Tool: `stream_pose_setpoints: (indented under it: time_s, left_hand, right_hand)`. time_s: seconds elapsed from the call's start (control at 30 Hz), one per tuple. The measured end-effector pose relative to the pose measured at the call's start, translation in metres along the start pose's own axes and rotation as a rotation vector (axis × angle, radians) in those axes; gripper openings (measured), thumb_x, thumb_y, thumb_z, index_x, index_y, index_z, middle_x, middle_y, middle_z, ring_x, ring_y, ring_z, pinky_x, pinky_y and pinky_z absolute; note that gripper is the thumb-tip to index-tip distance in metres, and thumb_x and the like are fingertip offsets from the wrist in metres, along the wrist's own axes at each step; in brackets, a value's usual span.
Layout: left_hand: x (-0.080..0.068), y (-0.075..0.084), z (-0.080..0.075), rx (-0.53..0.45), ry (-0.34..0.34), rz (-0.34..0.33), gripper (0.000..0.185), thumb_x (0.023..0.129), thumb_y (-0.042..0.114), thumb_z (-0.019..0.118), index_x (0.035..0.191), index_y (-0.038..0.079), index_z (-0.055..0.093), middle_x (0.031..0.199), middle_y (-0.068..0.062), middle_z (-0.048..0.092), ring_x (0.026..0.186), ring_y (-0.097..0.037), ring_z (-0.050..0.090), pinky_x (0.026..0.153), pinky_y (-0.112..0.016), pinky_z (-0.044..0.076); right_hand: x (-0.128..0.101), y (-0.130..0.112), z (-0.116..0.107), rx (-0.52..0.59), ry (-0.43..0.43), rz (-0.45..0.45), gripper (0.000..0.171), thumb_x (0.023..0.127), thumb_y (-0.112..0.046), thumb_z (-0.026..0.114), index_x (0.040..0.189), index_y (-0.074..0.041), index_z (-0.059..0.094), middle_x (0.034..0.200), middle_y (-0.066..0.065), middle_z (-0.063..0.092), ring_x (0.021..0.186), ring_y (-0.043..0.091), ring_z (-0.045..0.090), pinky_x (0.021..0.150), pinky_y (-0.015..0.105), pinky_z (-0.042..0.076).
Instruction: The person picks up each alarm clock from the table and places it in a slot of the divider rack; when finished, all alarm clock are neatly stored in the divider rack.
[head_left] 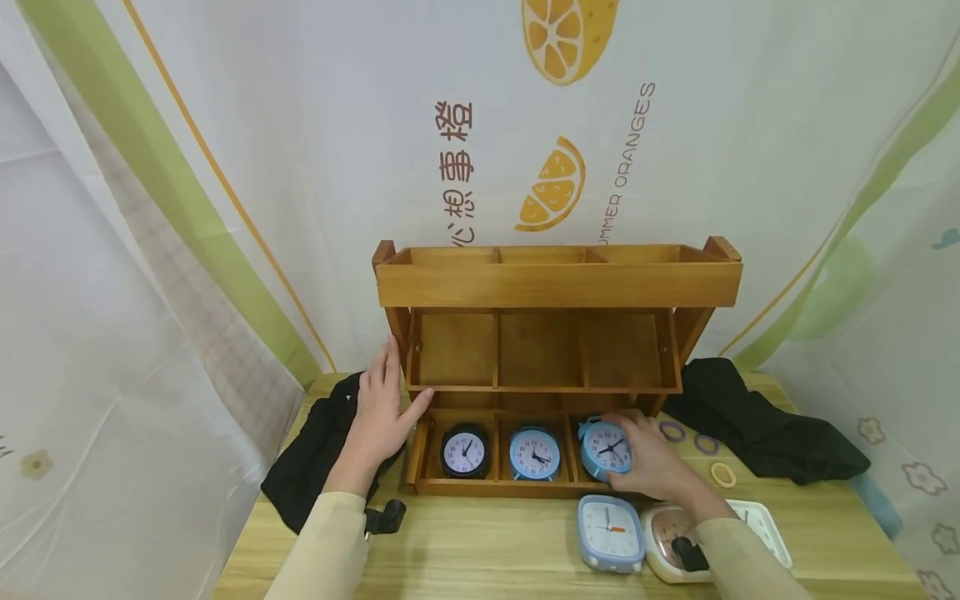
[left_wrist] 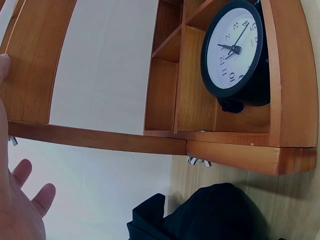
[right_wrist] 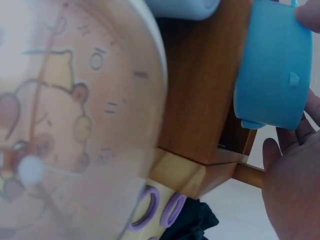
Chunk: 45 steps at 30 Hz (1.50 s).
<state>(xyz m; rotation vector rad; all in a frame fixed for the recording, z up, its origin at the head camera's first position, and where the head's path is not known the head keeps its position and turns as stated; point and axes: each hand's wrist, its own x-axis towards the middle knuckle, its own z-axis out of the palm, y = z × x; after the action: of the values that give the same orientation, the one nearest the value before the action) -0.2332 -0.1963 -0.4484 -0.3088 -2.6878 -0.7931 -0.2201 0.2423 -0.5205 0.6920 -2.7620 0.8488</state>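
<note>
Seating the blue clock [head_left: 604,448], gripped by right hand [head_left: 651,463], squarely in its compartment works best while the open left hand [head_left: 378,411] steadies the shelf [head_left: 558,286].

A white curtain [head_left: 300,125] printed with orange slices and green stripes hung behind a light wooden table [head_left: 480,542], with more white floral fabric at both sides
</note>
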Motion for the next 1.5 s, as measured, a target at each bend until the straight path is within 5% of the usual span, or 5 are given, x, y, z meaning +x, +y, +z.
stream_pose_setpoints:
  time_s: [0.47,0.77,1.17,1.5]
  left_hand:
    - [0.000,0.003,-0.002,-0.016,0.006,0.002,0.103,0.103,0.047,0.062,0.168,0.019,-0.013,0.172,-0.020,0.005,0.143,-0.052,0.024,0.113,-0.071,0.025]
    - [-0.003,0.000,-0.005,-0.017,0.004,-0.018,0.104,0.102,0.048,0.064,0.168,0.017,-0.011,0.173,-0.019,0.006,0.144,-0.052,0.024,0.113,-0.072,0.025]
    - [-0.001,0.000,-0.003,-0.013,-0.019,-0.021,0.102,0.103,0.049,0.060,0.168,0.019,-0.013,0.173,-0.017,0.004,0.141,-0.052,0.025,0.113,-0.071,0.025]
    - [0.000,0.001,-0.002,-0.003,-0.024,-0.020,0.102,0.103,0.051,0.060,0.167,0.019,-0.013,0.173,-0.019,0.005,0.141,-0.053,0.025,0.113,-0.071,0.025]
  right_hand:
    - [-0.001,0.012,0.001,0.053,-0.063,0.053,0.082,0.065,-0.024,0.096,0.136,-0.002,0.062,0.129,0.019,0.058,0.111,0.035,0.056,0.089,0.054,0.048]
    - [0.003,0.012,0.004,-0.059,-0.173,0.052,0.077,0.076,-0.032,0.090,0.139,0.002,0.061,0.132,0.028,0.057,0.116,0.046,0.057,0.093,0.061,0.049]
    - [-0.011,0.005,0.002,0.010,-0.086,-0.040,0.085,0.077,-0.040,0.091,0.146,-0.004,0.056,0.137,0.025,0.054,0.117,0.041,0.055,0.084,0.059,0.051]
    - [-0.038,-0.026,-0.004,-0.024,-0.069,-0.062,0.082,0.077,-0.052,0.089,0.143,-0.013,0.060,0.134,0.006,0.057,0.119,0.035,0.054,0.089,0.065,0.046]
